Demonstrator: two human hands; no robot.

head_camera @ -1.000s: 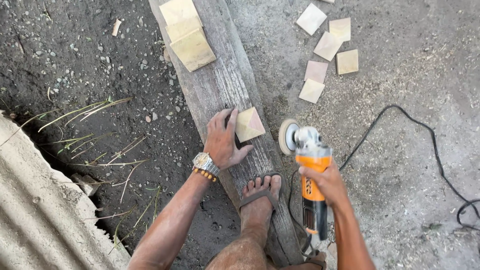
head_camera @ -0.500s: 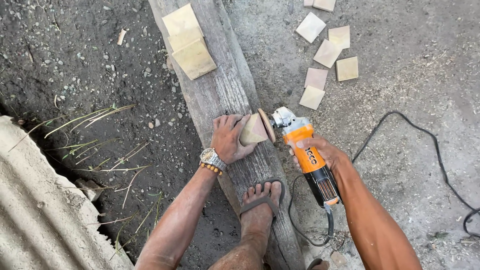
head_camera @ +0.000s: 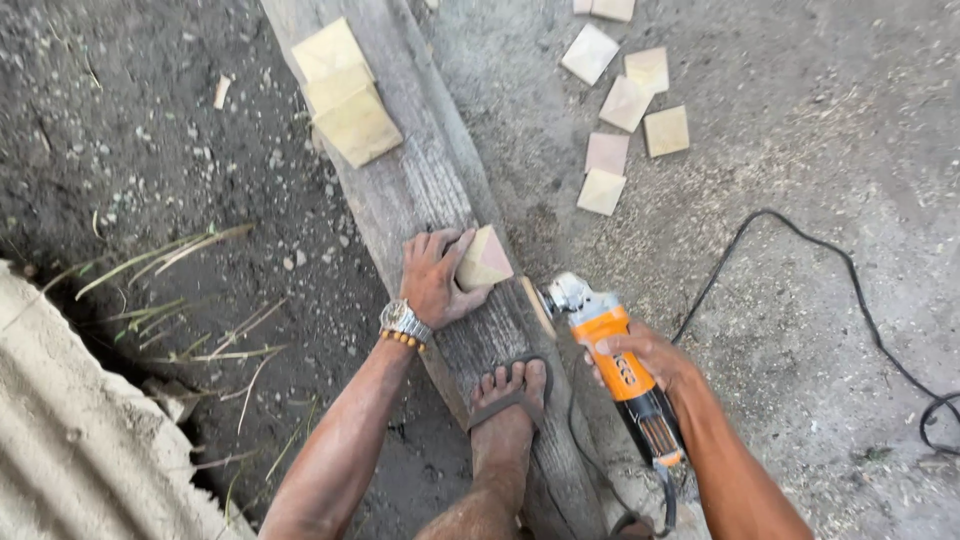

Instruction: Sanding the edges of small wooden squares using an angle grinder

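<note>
Head view: left hand (head_camera: 432, 280) fingers pin the wood block (head_camera: 484, 258) on the plank (head_camera: 430, 190), centre frame. At 4 o'clock, right hand (head_camera: 640, 358) fingers wrap the grinder (head_camera: 610, 345). Risk: disc slips off the block's edge, nicking fingers or the sandalled foot (head_camera: 508, 400).

No packages, signs or screens are seen; one label only: dark lettering printed on the orange body of the angle grinder (head_camera: 612, 352), set lengthwise along the housing, just beside the right hand (head_camera: 648, 355) fingertips (head_camera: 601, 347) on the side toward the dark rear casing; partly covered by the grip; a watch face at the left wrist is too small to be made out
</note>
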